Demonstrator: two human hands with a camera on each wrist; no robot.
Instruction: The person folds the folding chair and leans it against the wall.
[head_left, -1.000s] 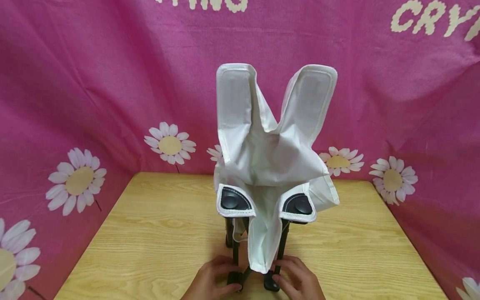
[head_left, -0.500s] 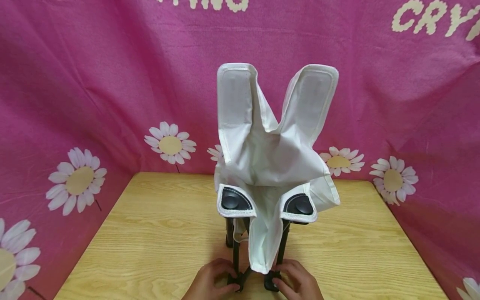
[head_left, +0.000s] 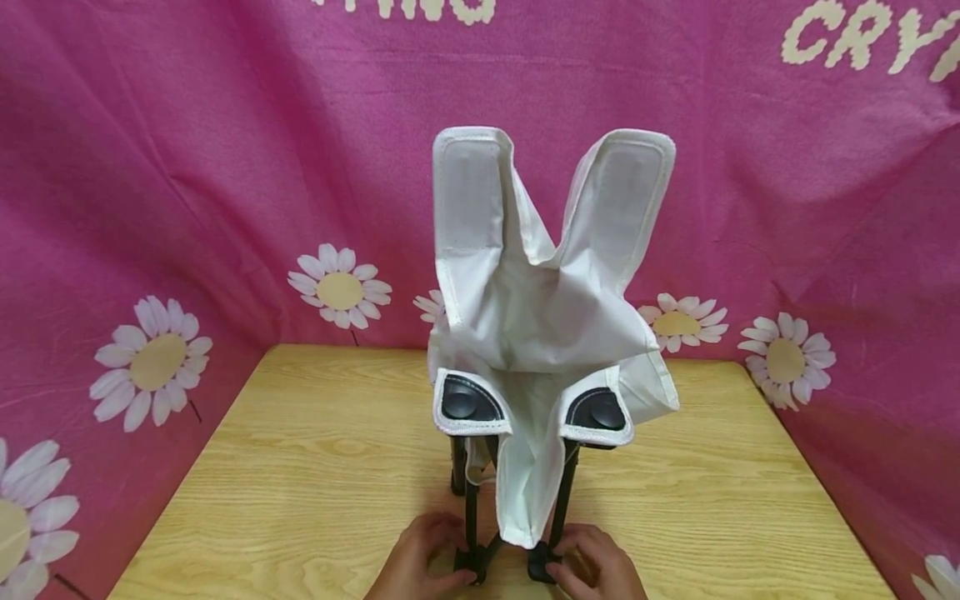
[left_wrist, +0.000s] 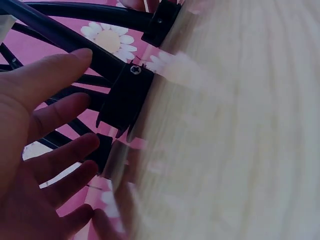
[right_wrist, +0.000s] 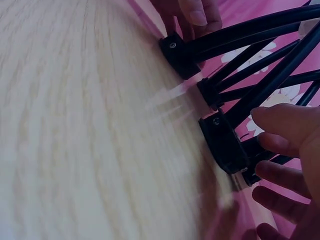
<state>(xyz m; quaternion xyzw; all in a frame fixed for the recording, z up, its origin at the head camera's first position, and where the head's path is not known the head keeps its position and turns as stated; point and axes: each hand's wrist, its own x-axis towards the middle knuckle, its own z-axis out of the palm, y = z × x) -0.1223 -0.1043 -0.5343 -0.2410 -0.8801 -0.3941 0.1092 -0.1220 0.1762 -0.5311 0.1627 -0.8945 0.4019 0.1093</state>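
Note:
A folding chair [head_left: 543, 325] with white fabric and black tube legs stands upright, partly folded, in the head view. Its two fabric ears point up, and black patches mark the front corners. My left hand [head_left: 422, 560] is beside the left front foot [head_left: 471, 565], thumb before it and fingers loosely spread. In the left wrist view the thumb overlaps the leg [left_wrist: 107, 62]; contact is unclear. On the other side my right hand [head_left: 600, 562] lies by the right front foot [head_left: 542, 563], its fingers loose around the foot's outer side in the right wrist view.
The chair stands on a light wooden table [head_left: 315, 467]. A pink cloth [head_left: 360, 150] with daisies and cream letters hangs behind and along both sides. Further black legs [right_wrist: 260, 62] cross behind the front ones.
Both hands' fingers have drawn back slightly outward from the front legs. The chair appears to stand in the same place.

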